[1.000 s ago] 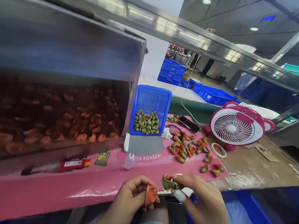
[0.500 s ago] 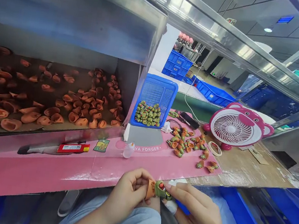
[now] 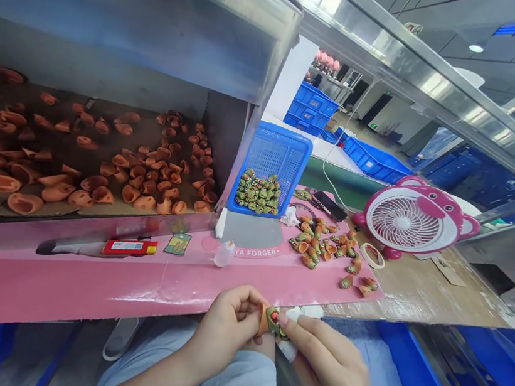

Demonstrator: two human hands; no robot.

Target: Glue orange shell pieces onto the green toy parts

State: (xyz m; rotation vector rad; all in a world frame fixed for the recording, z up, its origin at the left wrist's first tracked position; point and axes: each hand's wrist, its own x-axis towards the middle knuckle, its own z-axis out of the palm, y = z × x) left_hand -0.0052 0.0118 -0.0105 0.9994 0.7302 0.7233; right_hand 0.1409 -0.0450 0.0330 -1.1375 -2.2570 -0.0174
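Step in hand, as I judge it: joining two small toy parts over the lap, in front of the pink table (image 3: 82,296).

Left hand (image 3: 228,322): fingers curled, pinching an orange cap (image 3: 263,319) at the fingertips.
Right hand (image 3: 327,363): thumb and forefinger grip a green piece (image 3: 275,319); a scrap of white cloth (image 3: 298,315) lies under the fingers. Green piece and cap touch, pressed end to end between the two hands.

Next move, by my reading, calls for a straight, firm seat of one part in the other. The seam is hidden by the fingers, so whether they are fully mated I cannot tell.

Around:
- glue bottle (image 3: 223,254) upright on the table, near the hands
- blue basket (image 3: 270,169) with green pieces heaped at its front
- loose pile (image 3: 321,249) of joined orange-and-green pieces, right of the basket
- steel bin (image 3: 131,31) at left, its floor strewn with orange caps
- red lighter (image 3: 129,247) on the bin's sill
- pink fan (image 3: 408,220) and tape roll (image 3: 374,256) farther right
- phone (image 3: 327,205) behind the pile

Nothing lies between the hands and the pile or basket; the table's front edge is just ahead of the fingers.
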